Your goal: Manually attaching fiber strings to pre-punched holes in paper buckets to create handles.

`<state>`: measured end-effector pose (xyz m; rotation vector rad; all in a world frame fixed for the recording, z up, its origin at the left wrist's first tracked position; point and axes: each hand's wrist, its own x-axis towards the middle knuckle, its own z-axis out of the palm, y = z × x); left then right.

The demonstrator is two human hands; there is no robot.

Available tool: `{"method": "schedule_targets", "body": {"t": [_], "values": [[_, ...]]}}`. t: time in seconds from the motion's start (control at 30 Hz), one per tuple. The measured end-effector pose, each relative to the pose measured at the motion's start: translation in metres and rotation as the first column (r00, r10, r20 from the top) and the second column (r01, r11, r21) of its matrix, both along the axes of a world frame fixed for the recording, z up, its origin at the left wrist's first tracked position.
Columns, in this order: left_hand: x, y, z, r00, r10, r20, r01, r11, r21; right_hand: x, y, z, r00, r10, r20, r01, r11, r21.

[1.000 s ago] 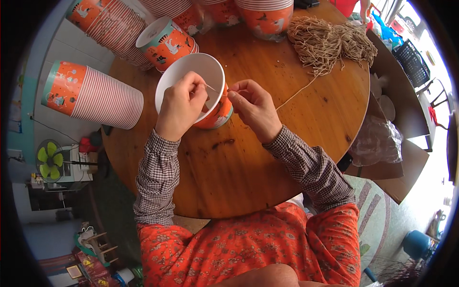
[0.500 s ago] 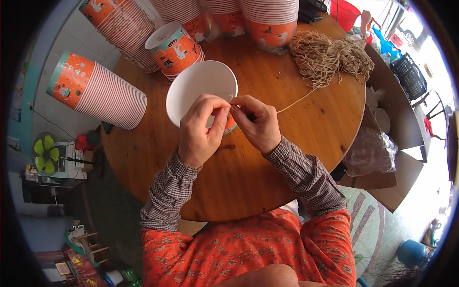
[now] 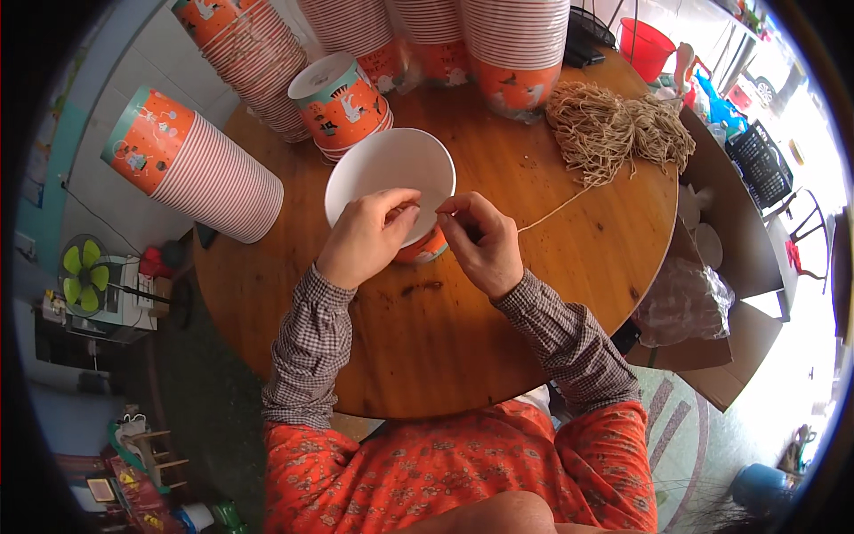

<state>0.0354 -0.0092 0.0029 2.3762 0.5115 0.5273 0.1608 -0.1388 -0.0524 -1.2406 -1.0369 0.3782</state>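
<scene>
A paper bucket [image 3: 387,165] with a white inside and an orange printed outside stands in front of me, its mouth tilted toward me. My left hand [image 3: 372,233] is over its near rim, thumb and fingers pinched together; whatever they hold is too small to make out. Just right of the rim, my right hand [image 3: 481,245] is closed in a pinch on a thin tan cord [image 3: 556,210]. That cord runs from the right hand to a loose tan bundle of cord [image 3: 596,133] at the table's back right. A small gap separates the two hands' fingertips.
Nested bucket stacks stand along the back, one orange-printed stack [image 3: 342,111] just behind the bucket. Another stack [image 3: 213,178] leans at the left. Right of the round wooden table [image 3: 551,311] is an open cardboard box [image 3: 743,231] with clear plastic. A green fan [image 3: 84,271] stands far left.
My fingertips, which met in front of the bucket, have come apart, the left hand shifting slightly left and down. The whole view has shifted a little.
</scene>
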Motion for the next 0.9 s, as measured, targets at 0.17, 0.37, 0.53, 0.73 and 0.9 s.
{"method": "schedule_targets", "body": {"t": [0.17,0.37,0.53,0.73,0.9], "values": [[0.015,0.018,-0.001,0.97,-0.165,-0.179,0.122,0.966,-0.23,0.001,0.003,-0.007,0.998,0.016,-0.056,-0.018,0.999,-0.036],[0.036,0.038,-0.007,0.809,-0.417,-0.414,0.395,0.907,-0.143,-0.001,0.004,-0.006,0.998,0.042,-0.045,-0.042,0.999,-0.011],[0.029,0.033,0.019,0.861,-0.278,-0.425,0.277,0.959,-0.067,0.001,0.0,0.0,0.998,0.037,-0.054,-0.04,0.998,-0.039],[0.033,0.042,-0.001,0.84,-0.462,-0.286,0.379,0.875,-0.3,0.0,0.003,-0.003,0.999,0.033,-0.033,-0.034,0.999,-0.039],[0.035,0.043,0.003,0.755,-0.42,-0.503,0.336,0.907,-0.254,0.001,0.004,-0.003,0.999,0.019,-0.029,-0.02,0.999,-0.025]]}}
